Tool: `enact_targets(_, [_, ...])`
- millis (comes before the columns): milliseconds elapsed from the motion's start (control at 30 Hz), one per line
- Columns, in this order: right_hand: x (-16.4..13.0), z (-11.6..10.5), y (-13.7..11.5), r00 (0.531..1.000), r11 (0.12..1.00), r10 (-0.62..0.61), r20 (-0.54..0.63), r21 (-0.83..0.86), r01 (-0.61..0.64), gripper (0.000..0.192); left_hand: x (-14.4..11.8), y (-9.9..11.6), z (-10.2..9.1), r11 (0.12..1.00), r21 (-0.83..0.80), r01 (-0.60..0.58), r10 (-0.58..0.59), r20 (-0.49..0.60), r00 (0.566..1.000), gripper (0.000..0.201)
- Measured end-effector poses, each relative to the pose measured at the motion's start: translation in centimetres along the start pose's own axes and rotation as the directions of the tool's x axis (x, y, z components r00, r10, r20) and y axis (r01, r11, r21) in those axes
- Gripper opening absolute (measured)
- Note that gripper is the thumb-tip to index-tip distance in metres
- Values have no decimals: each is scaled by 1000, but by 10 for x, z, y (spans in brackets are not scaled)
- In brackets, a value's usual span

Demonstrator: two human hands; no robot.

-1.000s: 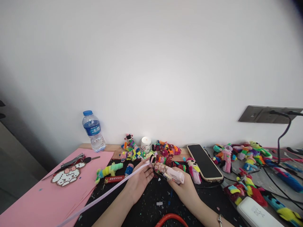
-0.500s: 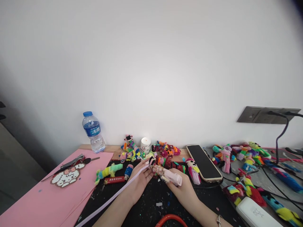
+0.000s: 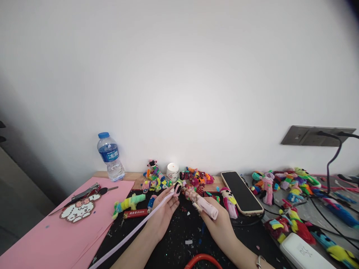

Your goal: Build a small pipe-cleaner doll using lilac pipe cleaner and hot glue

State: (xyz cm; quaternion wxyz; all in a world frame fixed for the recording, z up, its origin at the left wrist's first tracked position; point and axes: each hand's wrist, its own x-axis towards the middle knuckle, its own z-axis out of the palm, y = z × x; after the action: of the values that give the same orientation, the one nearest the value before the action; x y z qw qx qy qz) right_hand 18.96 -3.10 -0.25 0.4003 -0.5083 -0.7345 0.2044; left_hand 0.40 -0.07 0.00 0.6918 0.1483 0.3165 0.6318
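The left hand (image 3: 164,213) pinched a pale ribbon (image 3: 131,233); the right hand (image 3: 217,224) gripped a pink glue gun (image 3: 204,203) mid-desk. Far left stood a water bottle (image 3: 110,157), part full.

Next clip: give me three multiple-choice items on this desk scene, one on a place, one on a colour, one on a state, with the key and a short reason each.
1. Where does the water bottle stand?
A. far left, by the wall
B. on the phone
C. at the near edge

2. What colour is the large paper sheet on the left?
A. green
B. pink
C. white

3. What is the state of the phone?
A. screen dark, lying flat
B. screen lit
C. held in the right hand

Key: 1 A, it stands behind the sheet by the wall. 2 B, the sheet is plainly pink. 3 A, its screen is black and it lies beside the right hand, which holds a pink tool instead.
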Motion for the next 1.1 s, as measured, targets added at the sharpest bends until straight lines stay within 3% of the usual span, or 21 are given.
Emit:
enact_targets(233, [-4,-4,-14,987,939,-122,105,-311,149,32,3,3,2,995,19,-101,103,-92,990,23])
enact_targets(433, [-5,-2,-16,989,893,-90,117,-430,132,50,2,3,0,977,90,-193,201,-96,975,25])
enact_targets(567, [-6,-1,-15,989,891,-98,107,-433,136,53,2,0,-3,929,266,-258,283,-60,957,29])
enact_targets(667, [-7,-3,-19,983,893,-161,90,-410,184,55,-2,0,-1,828,467,-311,344,15,939,32])
enact_targets(767, [-8,-7,-26,933,872,-339,117,-332,359,61,-8,1,3,726,581,-367,374,115,920,29])
enact_targets(900, [-11,-8,-33,804,774,-546,236,-227,592,55,-15,2,7,682,619,-390,344,199,918,26])
enact_targets(1100, [-12,-9,-33,779,760,-562,277,-198,619,36,-17,3,11,735,570,-367,333,168,928,22])
